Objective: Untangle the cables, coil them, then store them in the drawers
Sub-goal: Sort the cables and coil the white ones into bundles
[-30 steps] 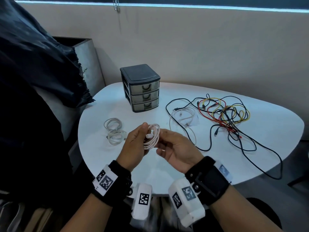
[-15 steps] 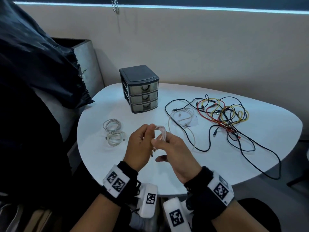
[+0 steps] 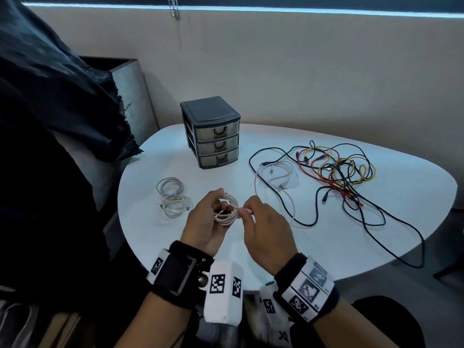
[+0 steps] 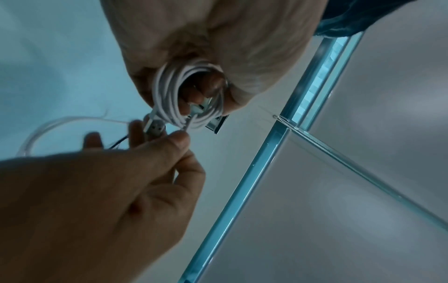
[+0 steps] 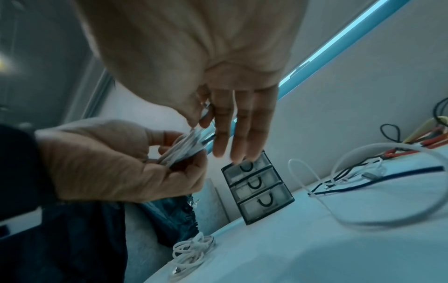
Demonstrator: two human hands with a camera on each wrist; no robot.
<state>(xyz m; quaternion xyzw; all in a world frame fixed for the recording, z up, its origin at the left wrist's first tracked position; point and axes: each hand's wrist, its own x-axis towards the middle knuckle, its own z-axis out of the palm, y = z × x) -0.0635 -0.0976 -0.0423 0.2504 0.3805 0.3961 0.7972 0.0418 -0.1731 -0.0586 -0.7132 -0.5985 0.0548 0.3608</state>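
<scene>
My left hand [image 3: 209,217] holds a small coil of white cable [image 3: 229,211] above the near part of the white table [image 3: 313,247]; in the left wrist view the white cable coil [image 4: 169,95] loops round its fingers. My right hand [image 3: 261,222] pinches the coil's loose end between thumb and forefinger [image 4: 180,137], other fingers straight. A tangle of black, red and yellow cables [image 3: 336,172] lies at the right, with a loose white cable [image 3: 276,172] beside it. The grey three-drawer unit [image 3: 213,133] stands at the back, all drawers closed.
Two coiled white cables [image 3: 172,197] lie on the table left of my hands. A dark cloth [image 3: 50,101] covers something at the left edge. One black cable [image 3: 401,247] trails over the table's right front edge. A wall stands behind the table.
My right hand has turned palm down and moved from cupping the coil to pinching its end at the right side. The left hand still holds the coil, now lying flatter.
</scene>
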